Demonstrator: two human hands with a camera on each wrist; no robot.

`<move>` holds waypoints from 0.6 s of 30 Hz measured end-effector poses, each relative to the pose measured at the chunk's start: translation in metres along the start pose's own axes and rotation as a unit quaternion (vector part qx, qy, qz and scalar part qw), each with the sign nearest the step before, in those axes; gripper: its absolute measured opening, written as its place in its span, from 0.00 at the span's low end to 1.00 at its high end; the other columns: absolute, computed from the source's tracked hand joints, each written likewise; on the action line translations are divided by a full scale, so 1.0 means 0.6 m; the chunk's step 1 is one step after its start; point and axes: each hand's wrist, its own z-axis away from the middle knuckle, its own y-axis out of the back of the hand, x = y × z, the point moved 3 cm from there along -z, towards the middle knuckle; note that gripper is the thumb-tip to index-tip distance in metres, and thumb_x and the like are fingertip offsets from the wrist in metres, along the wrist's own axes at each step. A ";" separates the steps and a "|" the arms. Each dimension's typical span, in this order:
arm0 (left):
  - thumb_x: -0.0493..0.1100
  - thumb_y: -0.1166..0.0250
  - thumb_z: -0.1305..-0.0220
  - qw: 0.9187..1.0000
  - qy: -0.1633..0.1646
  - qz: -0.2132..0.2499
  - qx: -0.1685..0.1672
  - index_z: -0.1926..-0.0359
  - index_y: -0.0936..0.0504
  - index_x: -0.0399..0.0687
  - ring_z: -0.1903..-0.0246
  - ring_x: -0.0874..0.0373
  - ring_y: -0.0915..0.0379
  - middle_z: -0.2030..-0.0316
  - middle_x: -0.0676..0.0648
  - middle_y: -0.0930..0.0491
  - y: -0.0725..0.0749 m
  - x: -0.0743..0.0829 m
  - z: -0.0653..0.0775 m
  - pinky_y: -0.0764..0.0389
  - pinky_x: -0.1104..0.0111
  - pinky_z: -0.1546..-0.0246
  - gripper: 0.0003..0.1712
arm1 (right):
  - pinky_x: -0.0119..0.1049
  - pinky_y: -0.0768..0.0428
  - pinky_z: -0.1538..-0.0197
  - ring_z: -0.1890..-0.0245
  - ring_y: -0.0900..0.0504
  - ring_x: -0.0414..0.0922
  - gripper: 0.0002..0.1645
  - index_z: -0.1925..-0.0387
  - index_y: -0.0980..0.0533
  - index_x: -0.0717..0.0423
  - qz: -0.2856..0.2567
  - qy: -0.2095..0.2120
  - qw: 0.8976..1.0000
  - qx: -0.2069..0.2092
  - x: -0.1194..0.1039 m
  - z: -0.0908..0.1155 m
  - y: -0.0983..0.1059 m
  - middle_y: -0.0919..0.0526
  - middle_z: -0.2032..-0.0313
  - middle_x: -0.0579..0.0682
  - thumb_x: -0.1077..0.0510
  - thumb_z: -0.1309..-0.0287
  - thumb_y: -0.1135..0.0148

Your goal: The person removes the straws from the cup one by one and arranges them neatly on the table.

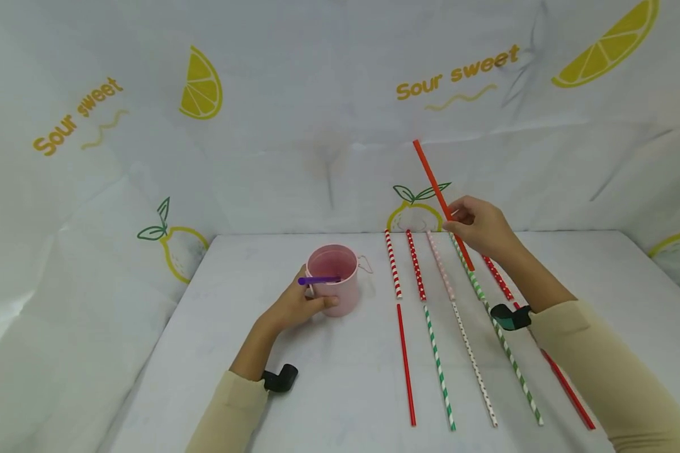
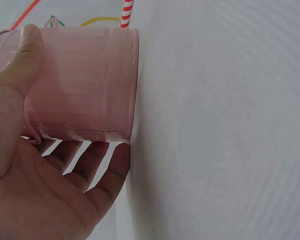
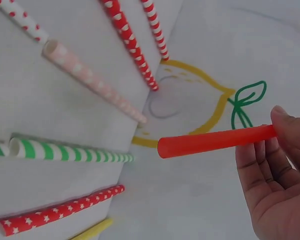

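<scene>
My left hand (image 1: 294, 307) holds a small pink pail (image 1: 345, 297) upright on the table, thumb on one side and fingers on the other. A purple straw (image 1: 317, 280) leans inside it and pokes out over the rim towards the left. My right hand (image 1: 481, 228) pinches a plain orange-red straw (image 1: 427, 171) between thumb and fingers, raised above the far ends of the laid-out straws. In the right wrist view this straw's open lower end (image 3: 163, 148) points away from the hand. The pail's inside is only partly visible.
Two rows of paper straws lie to the pail's right, including a red-striped one (image 1: 393, 264), a pale pink one (image 1: 441, 264), a plain red one (image 1: 406, 365) and a green-striped one (image 1: 439, 368). The right forearm covers some. Behind the table (image 1: 204, 352) hangs a lemon-printed sheet (image 1: 294, 157).
</scene>
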 end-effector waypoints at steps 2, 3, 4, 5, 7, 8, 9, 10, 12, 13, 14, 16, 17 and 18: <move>0.41 0.26 0.40 1.000 -0.006 0.003 -0.003 0.27 0.45 0.44 0.32 0.46 0.41 0.32 0.41 0.35 0.000 0.000 -0.001 0.32 0.44 0.36 0.48 | 0.29 0.22 0.64 0.61 0.23 0.54 0.19 0.46 0.26 0.66 0.011 -0.004 1.000 -0.007 0.017 0.004 0.003 0.20 0.59 0.61 0.61 0.34 0.35; 0.41 0.26 0.40 1.000 -0.006 0.002 -0.004 0.27 0.45 0.44 0.32 0.47 0.41 0.32 0.41 0.35 0.000 -0.001 -0.002 0.33 0.45 0.36 0.48 | 0.30 0.22 0.64 0.61 0.23 0.54 0.19 0.46 0.26 0.67 0.014 -0.008 1.000 -0.012 0.024 0.006 0.005 0.20 0.59 0.61 0.61 0.34 0.36; 0.41 0.26 0.40 1.000 -0.008 0.002 -0.006 0.27 0.45 0.44 0.32 0.46 0.41 0.32 0.41 0.35 0.000 -0.001 -0.002 0.34 0.44 0.36 0.48 | 0.31 0.22 0.64 0.61 0.23 0.55 0.18 0.46 0.26 0.67 0.019 -0.011 1.000 -0.016 0.032 0.009 0.007 0.20 0.59 0.61 0.61 0.33 0.36; 0.41 0.26 0.40 1.000 -0.009 0.000 -0.007 0.27 0.45 0.44 0.32 0.46 0.41 0.32 0.41 0.35 0.000 -0.002 -0.002 0.34 0.45 0.35 0.48 | 0.32 0.21 0.64 0.61 0.23 0.55 0.18 0.46 0.26 0.67 0.025 -0.015 0.999 -0.021 0.040 0.012 0.010 0.20 0.59 0.61 0.61 0.33 0.36; 0.41 0.26 0.40 1.000 -0.011 -0.001 -0.007 0.27 0.45 0.43 0.32 0.46 0.41 0.32 0.40 0.35 0.001 -0.001 -0.003 0.33 0.44 0.36 0.48 | 0.35 0.19 0.62 0.61 0.23 0.55 0.18 0.46 0.26 0.67 0.034 -0.025 0.999 -0.031 0.054 0.017 0.016 0.20 0.58 0.62 0.61 0.33 0.37; 0.41 0.26 0.40 1.000 -0.013 -0.004 -0.007 0.27 0.45 0.43 0.32 0.45 0.41 0.32 0.40 0.35 0.001 -0.001 -0.003 0.33 0.44 0.36 0.48 | 0.37 0.18 0.62 0.60 0.23 0.56 0.19 0.45 0.26 0.66 0.041 -0.030 0.998 -0.037 0.061 0.020 0.019 0.20 0.57 0.62 0.61 0.33 0.37; 0.41 0.26 0.40 1.000 -0.014 -0.005 -0.007 0.27 0.45 0.42 0.33 0.45 0.41 0.33 0.40 0.35 0.002 0.000 -0.002 0.32 0.44 0.37 0.47 | 0.39 0.18 0.61 0.60 0.23 0.56 0.19 0.45 0.26 0.66 0.046 -0.036 0.997 -0.045 0.068 0.022 0.023 0.20 0.57 0.63 0.61 0.33 0.37; 0.41 0.26 0.40 1.000 -0.017 -0.003 -0.007 0.27 0.45 0.42 0.33 0.44 0.41 0.33 0.39 0.35 0.002 0.001 -0.002 0.31 0.44 0.37 0.47 | 0.41 0.18 0.60 0.59 0.24 0.57 0.19 0.45 0.26 0.67 0.053 -0.039 0.996 -0.052 0.075 0.025 0.028 0.21 0.56 0.64 0.61 0.33 0.37; 0.38 0.27 0.39 1.000 -0.019 0.001 -0.007 0.27 0.45 0.38 0.33 0.40 0.41 0.33 0.36 0.36 0.004 0.019 0.003 0.31 0.42 0.38 0.46 | 0.42 0.18 0.60 0.58 0.24 0.58 0.20 0.44 0.26 0.67 0.066 -0.046 0.995 -0.066 0.089 0.029 0.037 0.21 0.55 0.64 0.61 0.33 0.38; 0.37 0.27 0.39 1.000 -0.020 0.003 -0.008 0.28 0.45 0.36 0.33 0.39 0.41 0.33 0.34 0.36 0.005 0.028 0.005 0.31 0.42 0.38 0.46 | 0.43 0.18 0.61 0.58 0.24 0.58 0.20 0.45 0.27 0.67 0.072 -0.047 0.994 -0.071 0.096 0.032 0.042 0.21 0.56 0.65 0.61 0.33 0.37; 0.35 0.28 0.39 1.000 -0.022 0.005 -0.010 0.28 0.46 0.34 0.33 0.37 0.41 0.33 0.32 0.36 0.006 0.037 0.008 0.32 0.41 0.38 0.46 | 0.43 0.18 0.62 0.59 0.24 0.58 0.20 0.45 0.27 0.68 0.078 -0.050 0.993 -0.077 0.102 0.034 0.047 0.21 0.56 0.65 0.61 0.34 0.37; 0.33 0.29 0.39 1.000 -0.021 0.009 -0.013 0.28 0.47 0.31 0.32 0.34 0.43 0.33 0.30 0.38 0.006 0.040 0.008 0.33 0.40 0.38 0.46 | 0.43 0.18 0.63 0.59 0.24 0.58 0.20 0.45 0.27 0.69 0.088 -0.055 0.991 -0.082 0.114 0.040 0.055 0.21 0.57 0.65 0.61 0.34 0.37; 0.32 0.29 0.39 1.000 -0.020 0.008 -0.013 0.28 0.47 0.30 0.32 0.33 0.43 0.33 0.29 0.38 0.006 0.040 0.008 0.34 0.39 0.38 0.46 | 0.44 0.18 0.63 0.60 0.24 0.58 0.20 0.46 0.27 0.70 0.092 -0.060 0.990 -0.083 0.120 0.043 0.059 0.21 0.57 0.65 0.62 0.35 0.37; 0.32 0.28 0.39 1.000 -0.022 0.008 -0.013 0.28 0.48 0.30 0.32 0.33 0.44 0.33 0.29 0.38 0.005 0.033 0.005 0.34 0.39 0.37 0.47 | 0.44 0.17 0.63 0.60 0.23 0.58 0.20 0.46 0.27 0.70 0.097 -0.064 0.990 -0.083 0.127 0.046 0.061 0.21 0.57 0.65 0.62 0.35 0.37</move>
